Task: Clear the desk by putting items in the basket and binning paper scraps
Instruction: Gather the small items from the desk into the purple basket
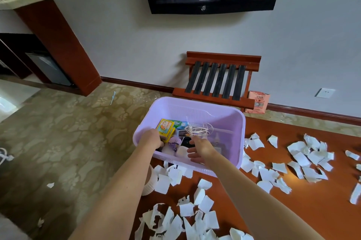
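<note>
Head view: both hands reach into the basket (195, 109) at the far left corner of the desk (312, 210).

Left hand (151, 139) dips inside the basket's left wall, fingers curled down against a yellow box (165, 128); whether they actually grip it cannot be told. Right hand (201, 149) hovers over the basket's middle with fingers spread and relaxed, holding nothing, just below a coiled white cord (197, 130). A green packet (180, 124) lies behind the box. Torn paper scraps (300, 158) litter the desk in front of and to the right of the basket.
</note>
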Motion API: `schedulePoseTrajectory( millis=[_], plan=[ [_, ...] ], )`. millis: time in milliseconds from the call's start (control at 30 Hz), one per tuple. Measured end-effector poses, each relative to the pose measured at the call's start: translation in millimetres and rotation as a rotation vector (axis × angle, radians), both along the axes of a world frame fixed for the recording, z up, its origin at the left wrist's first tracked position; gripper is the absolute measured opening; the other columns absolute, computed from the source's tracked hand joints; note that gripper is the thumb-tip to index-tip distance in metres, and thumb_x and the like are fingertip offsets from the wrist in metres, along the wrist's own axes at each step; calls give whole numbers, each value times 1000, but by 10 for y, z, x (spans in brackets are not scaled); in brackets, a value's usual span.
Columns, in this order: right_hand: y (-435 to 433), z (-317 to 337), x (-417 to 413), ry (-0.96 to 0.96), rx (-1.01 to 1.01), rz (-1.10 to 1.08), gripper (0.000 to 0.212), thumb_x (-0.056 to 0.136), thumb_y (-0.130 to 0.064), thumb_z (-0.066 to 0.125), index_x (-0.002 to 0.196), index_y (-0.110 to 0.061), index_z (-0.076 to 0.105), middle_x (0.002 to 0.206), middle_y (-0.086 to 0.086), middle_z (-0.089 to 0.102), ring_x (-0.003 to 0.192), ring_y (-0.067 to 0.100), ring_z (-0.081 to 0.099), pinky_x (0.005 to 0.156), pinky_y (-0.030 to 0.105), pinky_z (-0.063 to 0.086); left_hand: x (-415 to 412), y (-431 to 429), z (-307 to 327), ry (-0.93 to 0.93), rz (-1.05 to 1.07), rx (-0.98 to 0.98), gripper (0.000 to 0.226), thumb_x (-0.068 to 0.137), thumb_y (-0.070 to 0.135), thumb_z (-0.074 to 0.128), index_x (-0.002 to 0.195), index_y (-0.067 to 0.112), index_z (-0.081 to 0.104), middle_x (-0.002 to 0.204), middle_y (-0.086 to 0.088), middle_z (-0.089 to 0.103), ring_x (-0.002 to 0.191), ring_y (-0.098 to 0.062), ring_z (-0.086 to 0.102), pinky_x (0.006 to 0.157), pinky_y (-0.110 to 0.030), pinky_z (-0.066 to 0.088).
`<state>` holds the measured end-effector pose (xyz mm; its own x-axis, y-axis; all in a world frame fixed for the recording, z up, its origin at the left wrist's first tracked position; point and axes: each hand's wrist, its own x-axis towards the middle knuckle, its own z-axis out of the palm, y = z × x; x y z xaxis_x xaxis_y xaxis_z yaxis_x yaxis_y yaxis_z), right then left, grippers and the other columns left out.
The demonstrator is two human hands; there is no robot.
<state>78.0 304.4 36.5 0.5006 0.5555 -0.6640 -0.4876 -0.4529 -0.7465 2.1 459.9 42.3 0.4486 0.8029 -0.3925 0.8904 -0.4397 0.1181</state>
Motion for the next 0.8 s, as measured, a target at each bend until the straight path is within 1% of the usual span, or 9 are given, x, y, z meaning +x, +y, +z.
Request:
schedulePoseTrajectory(
  millis=[167, 267, 367, 467, 567, 633, 700, 767, 800],
  plan=[
    [-42, 17, 74, -51, -13, -2, 41, 100, -32, 34, 124, -1, 48, 82, 9, 53, 64, 19, 51, 54, 24, 42, 0, -42, 136, 41, -88, 67, 41, 91, 28, 58, 125, 7, 50, 115, -9, 58, 93, -18, 51, 75, -24, 40],
    [-116, 80, 126, -74, -25, -26, 28, 99, -22, 33, 107, -3, 53, 78, 10, 53, 59, 18, 49, 55, 27, 40, 17, -92, 253, 14, -155, 93, 40, 91, 26, 55, 124, 4, 49, 120, -12, 58, 105, -24, 56, 72, -26, 38],
    [-235, 163, 155, -101, -20, -29, 24, 99, -20, 32, 95, -6, 52, 76, 8, 53, 61, 18, 49, 57, 28, 42, 63, -215, 351, -15, -213, 64, 39, 92, 21, 53, 126, 2, 50, 123, -14, 58, 108, -28, 55, 79, -31, 42],
    [-364, 264, 165, -117, -1, -36, 29, 100, -23, 30, 87, -9, 52, 75, 5, 52, 61, 17, 49, 58, 27, 42, 131, -421, 435, -90, -276, 38, 20, 92, 15, 51, 104, 2, 60, 104, -16, 61, 86, -25, 55, 67, -29, 39],
    [-514, 395, 184, -125, 10, -69, 32, 100, -24, 30, 93, -7, 56, 81, 7, 55, 65, 19, 52, 62, 28, 45, 182, -625, 501, -201, -299, -1, 16, 88, 9, 52, 97, 9, 66, 97, -14, 59, 84, -26, 52, 70, -30, 42],
    [-621, 479, 197, -143, 34, -96, 38, 100, -23, 29, 108, -1, 59, 93, 13, 61, 72, 24, 56, 66, 30, 48, 197, -762, 530, -322, -267, -61, 19, 87, 8, 51, 93, 20, 64, 91, -9, 56, 82, -26, 51, 75, -30, 45],
    [-752, 557, 212, -153, 76, -136, 40, 100, -20, 30, 118, 3, 57, 107, 20, 63, 80, 27, 58, 65, 30, 50, 203, -927, 577, -467, -192, -164, 22, 89, 9, 51, 100, 20, 66, 92, -5, 56, 85, -26, 57, 81, -31, 49],
    [-918, 624, 215, -159, 128, -182, 36, 99, -17, 34, 118, 3, 57, 102, 15, 67, 79, 25, 61, 61, 28, 50, 216, -1116, 627, -581, -117, -274, 24, 91, 11, 51, 110, 11, 65, 98, -5, 60, 87, -21, 61, 80, -30, 52],
    [-1006, 648, 218, -168, 151, -205, 33, 98, -16, 37, 117, 2, 57, 92, 10, 67, 74, 22, 61, 58, 26, 51, 220, -1217, 656, -624, -92, -314, 23, 91, 10, 52, 111, 10, 65, 99, -7, 62, 82, -19, 62, 72, -26, 52]
  ],
)
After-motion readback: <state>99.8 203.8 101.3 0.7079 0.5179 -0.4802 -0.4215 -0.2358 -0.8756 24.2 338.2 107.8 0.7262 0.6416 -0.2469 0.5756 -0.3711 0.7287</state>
